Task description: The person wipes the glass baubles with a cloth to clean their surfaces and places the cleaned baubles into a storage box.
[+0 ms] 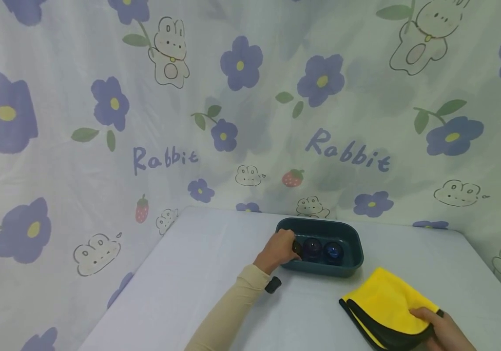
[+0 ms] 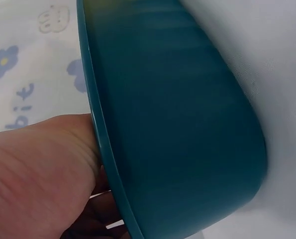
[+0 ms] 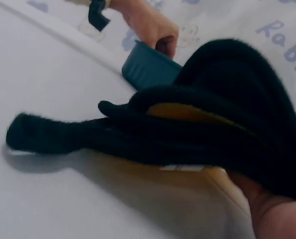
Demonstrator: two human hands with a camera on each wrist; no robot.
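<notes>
We see a dark teal tub [image 1: 349, 256] toward the back of the desk [image 1: 198, 278], near the printed backdrop. Inside it sit glossy round balls: a dark one [image 1: 296, 247] at the left end, a purplish one [image 1: 312, 248] in the middle and a blue one [image 1: 333, 251] to its right. Our left hand [image 1: 279, 250] reaches over the tub's left rim with fingers curled down at the dark ball; whether they actually grip it we cannot tell, since the knuckles cover the contact. Our right hand [image 1: 441, 327] is well apart from the tub, at the near right edge of the desk, grasping a folded cloth [image 1: 386, 302] by its near corner, thumb on top.

The head view alone shows the balls and the cloth's yellow face. The left wrist view shows only the tub's smooth, faintly ribbed plastic outer wall [image 2: 187, 124] and thin rim, with the hand [image 2: 38, 174] tucked against the rim. The right wrist view shows the cloth's [image 3: 197, 124] fluffy black underside and black binding, a sliver of yellow between the folds, and the left hand [image 3: 148, 25] at the tub [image 3: 148, 69] beyond.

The desk is covered in a plain pale sheet; a rabbit-and-flower fabric [image 1: 101, 122] hangs behind and beside it.
</notes>
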